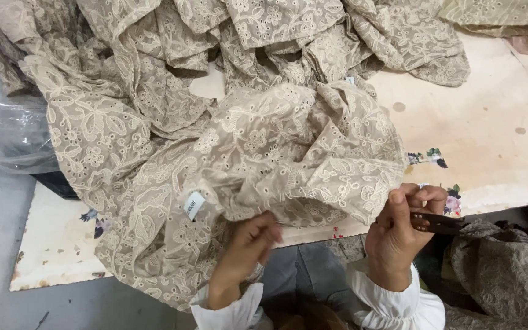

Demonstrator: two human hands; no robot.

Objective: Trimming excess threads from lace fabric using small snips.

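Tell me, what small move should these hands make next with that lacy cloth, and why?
Probably bring the thread snips in the right hand up to the hem of the beige embroidered fabric. The left hand already pinches that edge and the right hand's fingers grip it too, so the blades sit just beside the stretch held between them.

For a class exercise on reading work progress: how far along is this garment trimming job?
Done: nothing shows finished. In hand: the left hand pinches the beige embroidered eyelet garment at its hem; the right hand grips dark thread snips. Left: heaped matching garments lie behind.
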